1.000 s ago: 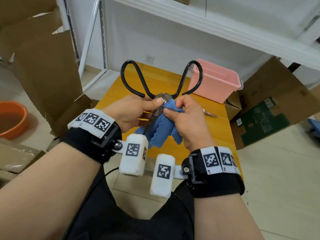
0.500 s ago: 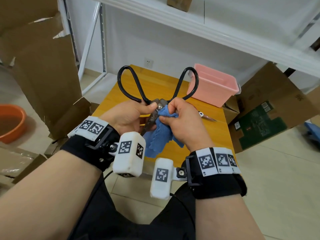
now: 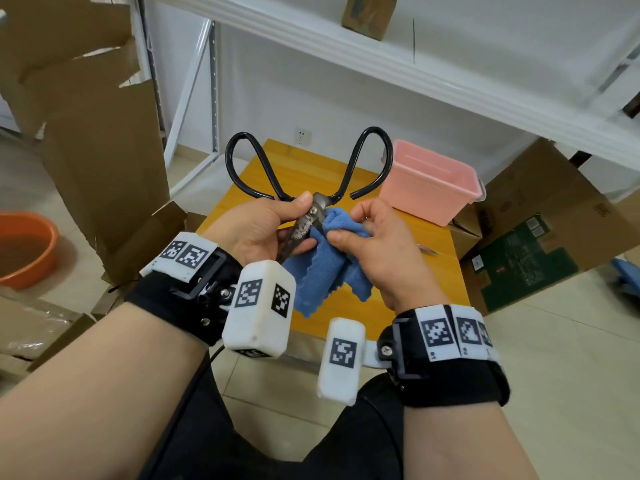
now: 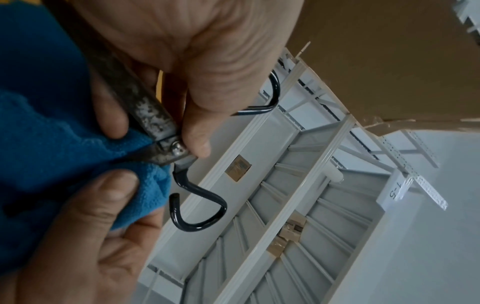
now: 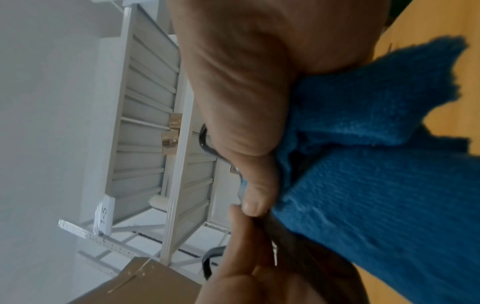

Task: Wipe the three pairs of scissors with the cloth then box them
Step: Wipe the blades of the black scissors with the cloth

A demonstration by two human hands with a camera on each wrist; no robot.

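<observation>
At frame centre, the left hand (image 3: 263, 226) still clamps the black-handled scissors (image 3: 313, 216) while the right hand (image 3: 372, 237), pinching the blue cloth (image 3: 332, 258), has slid back down the blade, so wiping continues.

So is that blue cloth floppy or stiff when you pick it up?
Probably floppy: the cloth droops in folds below the right hand. Likely light and soft, since it bunches around the scissors.
</observation>
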